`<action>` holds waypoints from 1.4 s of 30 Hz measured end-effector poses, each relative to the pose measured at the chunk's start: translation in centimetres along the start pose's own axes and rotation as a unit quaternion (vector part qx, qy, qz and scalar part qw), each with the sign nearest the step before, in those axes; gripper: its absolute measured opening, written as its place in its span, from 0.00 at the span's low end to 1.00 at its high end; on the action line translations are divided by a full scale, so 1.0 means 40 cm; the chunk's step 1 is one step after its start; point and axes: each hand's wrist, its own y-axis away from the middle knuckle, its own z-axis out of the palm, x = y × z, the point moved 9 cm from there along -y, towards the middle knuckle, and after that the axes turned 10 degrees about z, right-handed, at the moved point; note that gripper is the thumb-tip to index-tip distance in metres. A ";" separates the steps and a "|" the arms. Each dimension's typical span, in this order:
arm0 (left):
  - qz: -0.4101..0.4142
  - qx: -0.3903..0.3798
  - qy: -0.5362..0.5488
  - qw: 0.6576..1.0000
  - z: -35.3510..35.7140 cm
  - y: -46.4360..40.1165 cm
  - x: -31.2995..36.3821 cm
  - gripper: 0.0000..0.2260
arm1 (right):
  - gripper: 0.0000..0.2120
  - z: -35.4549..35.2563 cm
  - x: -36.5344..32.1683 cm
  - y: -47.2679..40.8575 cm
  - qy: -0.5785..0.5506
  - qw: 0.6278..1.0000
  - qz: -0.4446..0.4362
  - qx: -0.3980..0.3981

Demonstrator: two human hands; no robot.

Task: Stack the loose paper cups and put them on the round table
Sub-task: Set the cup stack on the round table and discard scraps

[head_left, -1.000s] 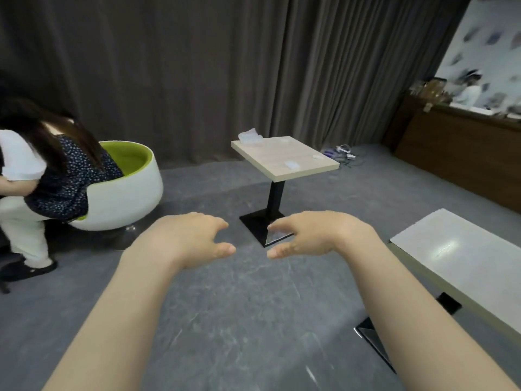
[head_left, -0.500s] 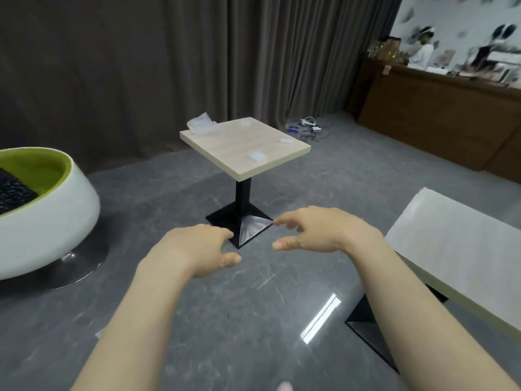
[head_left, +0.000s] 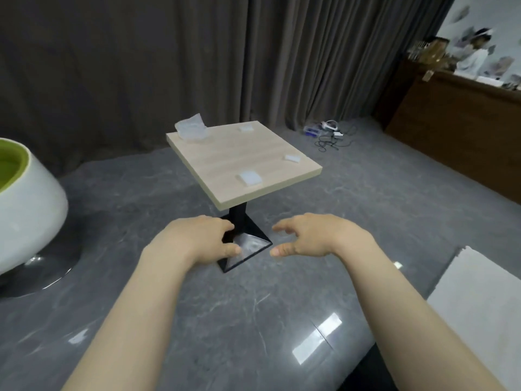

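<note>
No paper cups and no round table show in this view. My left hand (head_left: 201,239) and my right hand (head_left: 315,235) are held out side by side over the grey floor, palms down, fingers loosely curled and apart, holding nothing. Beyond them stands a small square wooden table (head_left: 225,167) on a black pedestal base (head_left: 245,246), with a crumpled clear plastic bag (head_left: 192,130) at its far left corner and a few small white packets (head_left: 249,177) on its top.
A white and green tub chair (head_left: 25,204) sits at the left. The corner of a white table (head_left: 476,303) juts in at lower right. Cables and devices (head_left: 328,134) lie on the floor by the dark curtain (head_left: 169,66). A brown wooden counter (head_left: 462,122) runs along the right.
The view has swung right and moved closer to the square table. The seated person has left the frame, and the tub chair slid to the left edge. Both hands stay empty.
</note>
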 end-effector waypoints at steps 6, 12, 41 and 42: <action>-0.010 -0.028 0.017 0.999 -0.053 -0.257 -0.071 0.27 | 0.32 -0.059 0.092 -0.250 -0.013 0.999 -0.004 -0.030; -0.010 -0.041 0.009 0.999 -0.139 -0.549 -0.198 0.28 | 0.32 -0.159 0.158 -0.546 0.011 0.998 0.016 -0.053; -0.074 -0.038 0.091 0.992 0.139 -1.453 -0.446 0.40 | 0.31 -0.232 0.682 -1.774 0.055 0.997 -0.056 0.015; -0.075 -0.027 0.096 0.992 0.142 -1.456 -0.447 0.39 | 0.31 -0.229 0.681 -1.795 0.066 0.996 -0.064 0.011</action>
